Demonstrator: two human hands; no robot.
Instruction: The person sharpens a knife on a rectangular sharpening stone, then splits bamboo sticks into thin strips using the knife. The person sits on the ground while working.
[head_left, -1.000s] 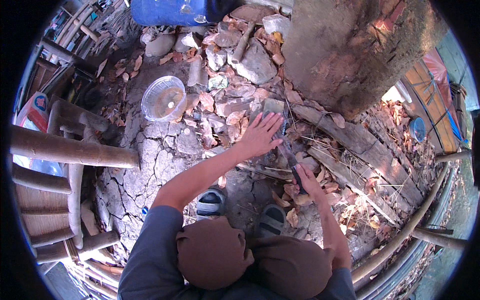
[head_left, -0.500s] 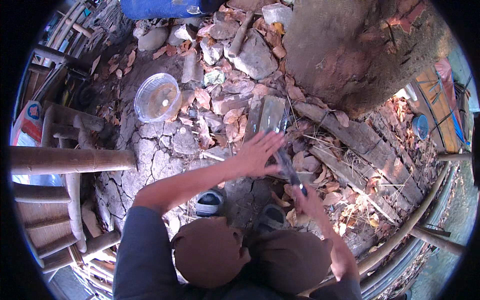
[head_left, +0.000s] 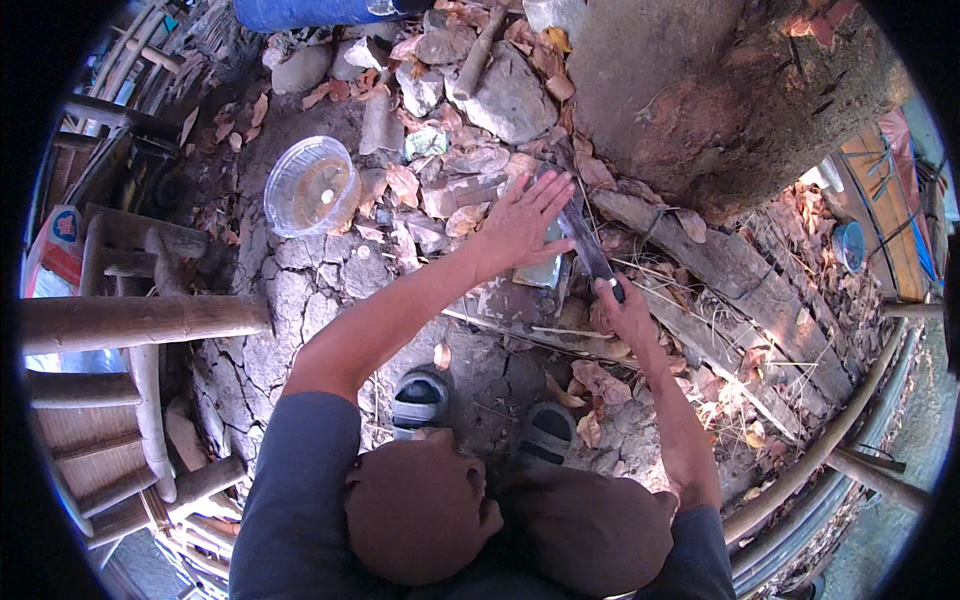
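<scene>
A large knife (head_left: 592,248) with a dark blade lies slantwise over a wet, smooth sharpening stone (head_left: 541,272) on the ground in front of me. My right hand (head_left: 628,318) is closed round its dark handle. Flat against the blade's far part rests my left hand (head_left: 522,222), its fingers stretched out and somewhat apart. The hand and blade cover much of the stone, and the blade's tip is partly hidden. To the left stands a clear plastic tub (head_left: 283,176) with murky water and a small white thing inside.
A big boulder (head_left: 690,110) rises at the far right, with weathered planks (head_left: 700,260) below it. Stones (head_left: 510,105) and dry leaves litter the ground. Bamboo framing (head_left: 150,322) juts in from the left. A blue container (head_left: 320,10) lies at the far edge.
Both hands and the knife have moved forward, away from me, along the stone. More of the stone's near end shows now.
</scene>
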